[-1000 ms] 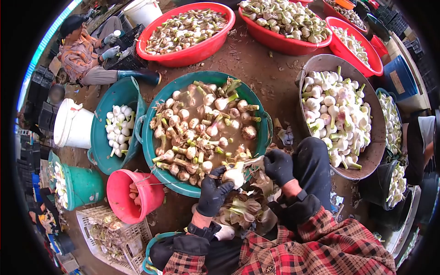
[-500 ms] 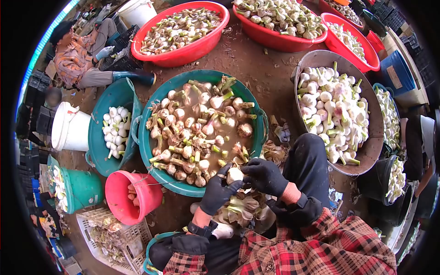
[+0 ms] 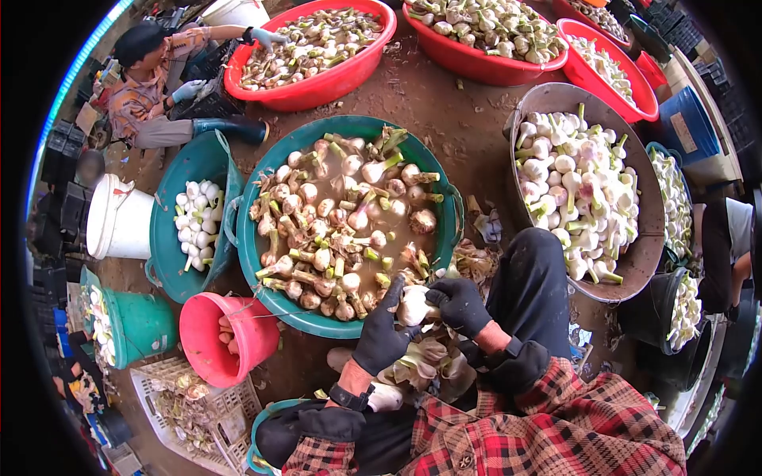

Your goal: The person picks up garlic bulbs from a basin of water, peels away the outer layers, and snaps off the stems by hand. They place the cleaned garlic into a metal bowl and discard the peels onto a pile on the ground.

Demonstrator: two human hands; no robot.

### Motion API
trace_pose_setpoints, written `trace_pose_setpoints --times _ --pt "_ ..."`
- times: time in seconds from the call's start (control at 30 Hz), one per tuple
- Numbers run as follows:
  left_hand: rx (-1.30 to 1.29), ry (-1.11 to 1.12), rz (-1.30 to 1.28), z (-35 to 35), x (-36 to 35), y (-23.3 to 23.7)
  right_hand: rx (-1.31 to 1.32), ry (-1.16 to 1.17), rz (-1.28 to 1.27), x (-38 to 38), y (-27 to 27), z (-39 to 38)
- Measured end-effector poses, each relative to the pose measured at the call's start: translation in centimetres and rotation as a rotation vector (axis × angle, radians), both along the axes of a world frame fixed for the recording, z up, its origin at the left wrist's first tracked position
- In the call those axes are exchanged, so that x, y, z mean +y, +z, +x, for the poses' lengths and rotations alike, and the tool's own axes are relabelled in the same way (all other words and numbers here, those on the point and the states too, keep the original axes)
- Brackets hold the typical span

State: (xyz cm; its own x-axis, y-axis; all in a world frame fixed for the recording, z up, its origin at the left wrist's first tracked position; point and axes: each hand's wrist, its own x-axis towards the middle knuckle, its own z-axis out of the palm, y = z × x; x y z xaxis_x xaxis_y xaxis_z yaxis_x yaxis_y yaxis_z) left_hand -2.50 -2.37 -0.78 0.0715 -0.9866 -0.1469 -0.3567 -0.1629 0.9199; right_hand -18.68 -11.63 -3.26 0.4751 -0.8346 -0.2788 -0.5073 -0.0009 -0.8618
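A white garlic bulb [image 3: 413, 306] is held between my two black-gloved hands, over the near rim of a green tub [image 3: 262, 293]. My left hand [image 3: 379, 337] grips it from the left, its index finger pointing up along the side and its thumb below. At the bulb's right side, my right hand [image 3: 464, 308] is closed, fingertips pinched against it; what exactly they pinch is hidden. Unpeeled garlic bulbs [image 3: 317, 258] with cut stems float in muddy water in the tub. Loose garlic skins [image 3: 425, 361] lie below my hands.
Peeled garlic fills a wide brown basin [image 3: 516, 190] on the right. Left are a green tub [image 3: 167, 238] with some white bulbs, a pink bucket [image 3: 262, 337] and a white crate [image 3: 230, 428]. A co-worker [image 3: 139, 103] sits beyond, reaching into a red tub [image 3: 317, 94].
My left index finger has lifted and straightened, and more of the bulb's white surface shows. The co-worker has leaned up and stretched an arm into the red tub.
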Motion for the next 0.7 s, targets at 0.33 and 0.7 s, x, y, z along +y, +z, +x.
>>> trace_pose_setpoints --times 0.33,0.7 --pt "-0.022 0.275 0.114 -0.5 0.3 -1.3 -0.006 0.041 -0.03 0.5 0.7 0.3" --pt "0.505 0.193 -0.026 -0.5 0.7 -0.2 0.1 -0.026 -0.152 1.2 -3.7 -0.8"
